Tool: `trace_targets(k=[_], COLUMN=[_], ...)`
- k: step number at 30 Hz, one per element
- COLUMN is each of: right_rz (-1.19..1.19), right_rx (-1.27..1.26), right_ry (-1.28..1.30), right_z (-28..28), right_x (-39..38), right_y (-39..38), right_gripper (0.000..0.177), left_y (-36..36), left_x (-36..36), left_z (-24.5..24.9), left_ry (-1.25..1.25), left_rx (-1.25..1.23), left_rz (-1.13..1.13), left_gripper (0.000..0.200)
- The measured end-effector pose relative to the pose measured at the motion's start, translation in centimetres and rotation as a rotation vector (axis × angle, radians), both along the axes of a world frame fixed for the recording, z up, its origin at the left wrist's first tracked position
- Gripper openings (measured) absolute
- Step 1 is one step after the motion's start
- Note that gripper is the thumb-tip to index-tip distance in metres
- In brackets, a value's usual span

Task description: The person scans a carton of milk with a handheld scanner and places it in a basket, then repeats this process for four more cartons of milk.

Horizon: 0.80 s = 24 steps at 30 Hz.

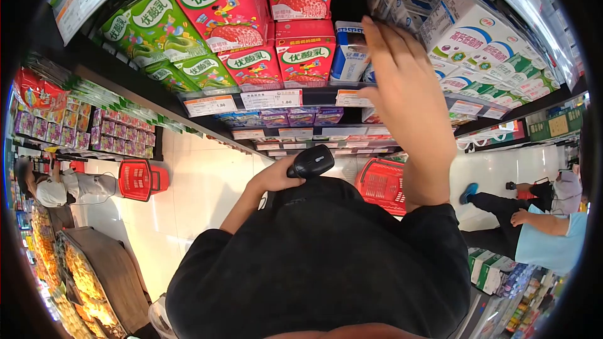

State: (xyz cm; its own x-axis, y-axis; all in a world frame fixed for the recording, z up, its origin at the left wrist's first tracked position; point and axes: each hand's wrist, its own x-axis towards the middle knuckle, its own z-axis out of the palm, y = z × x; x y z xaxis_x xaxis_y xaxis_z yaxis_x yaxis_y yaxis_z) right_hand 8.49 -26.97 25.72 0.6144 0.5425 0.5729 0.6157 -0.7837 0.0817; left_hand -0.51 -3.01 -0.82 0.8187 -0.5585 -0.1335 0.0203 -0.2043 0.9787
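Note:
My left hand (276,175) is wrapped around the grip of a black barcode scanner (314,161), held low in front of my body. Up at the shelf, my right hand (402,72) is stretched out with straight fingers and the thumb apart, holding nothing. Beside its thumb stands a blue and white milk carton (349,53), partly covered by the hand. To the left are red strawberry drink boxes (306,56) and green boxes (164,22). White milk boxes (480,34) stand right of the hand, and smaller white and blue cartons (405,3) sit behind the fingertips.
Price tags (272,99) line the shelf edge. A red shopping basket (381,182) is below my right arm, another red basket (144,180) on the floor at left. One person (59,185) is at far left; a person in light blue (546,235) is at right.

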Motion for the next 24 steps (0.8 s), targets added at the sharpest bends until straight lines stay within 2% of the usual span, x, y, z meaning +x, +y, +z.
trace_targets(k=[1,2,4,8,11,12,15,16,18,20,21,22,24], right_rz=[0.007,0.009,-0.065,-0.03,0.084,0.079,0.321,0.526,0.922,0.963,0.871,0.708,0.888], right_rx=[-0.023,-0.024,0.015,0.003,0.021,0.023,0.454,0.584,1.007,1.403,1.73,2.06,2.536], right_ry=[-0.058,-0.053,-0.003,0.103,-0.083,-0.076,0.031,0.09,0.424,0.913,1.17,1.357,1.631], right_z=[-0.3,-0.3,0.3,1.4,1.9,2.2,1.4,-0.5,-6.4,-14.4,-20.1,-24.0,-30.8], right_x=[-0.1,-0.5,-1.4,-2.3,-3.0,-3.8,-5.5,-4.8,-3.3,-3.2,-4.4,-5.8,-7.1], right_y=[-0.5,-0.8,-1.4,-2.5,-4.0,-4.8,-7.5,-8.9,-10.2,-10.9,-10.7,-9.4,-7.5], right_gripper=[0.081,0.081,0.069,0.061,0.059,0.059,0.066,0.073,0.079,0.085,0.091,0.084,0.066], left_y=[0.0,0.1,0.0,-0.8,-1.3,-1.4,-1.5,-1.6,-1.7,-1.6,-1.7,-1.3,-1.3], left_x=[0.0,-0.1,-0.1,0.0,0.2,0.2,0.3,0.3,0.3,0.2,0.2,0.2,0.1], left_z=[-0.1,-0.1,0.1,0.6,0.7,0.8,-0.2,0.3,0.2,0.0,-0.2,-1.9,-1.6], left_ry=[0.007,0.015,0.028,0.035,0.049,0.068,0.05,0.053,0.052,0.083,0.103,0.048,0.048], left_rx=[0.004,0.007,0.012,0.035,0.034,0.032,0.026,0.034,0.002,-0.003,-0.012,0.01,0.045], left_rz=[-0.001,-0.004,-0.004,-0.03,-0.046,-0.044,-0.069,-0.058,-0.057,-0.039,-0.002,0.003,0.043], left_gripper=[0.062,0.062,0.063,0.063,0.064,0.065,0.065,0.065,0.065,0.066,0.066,0.067,0.067])
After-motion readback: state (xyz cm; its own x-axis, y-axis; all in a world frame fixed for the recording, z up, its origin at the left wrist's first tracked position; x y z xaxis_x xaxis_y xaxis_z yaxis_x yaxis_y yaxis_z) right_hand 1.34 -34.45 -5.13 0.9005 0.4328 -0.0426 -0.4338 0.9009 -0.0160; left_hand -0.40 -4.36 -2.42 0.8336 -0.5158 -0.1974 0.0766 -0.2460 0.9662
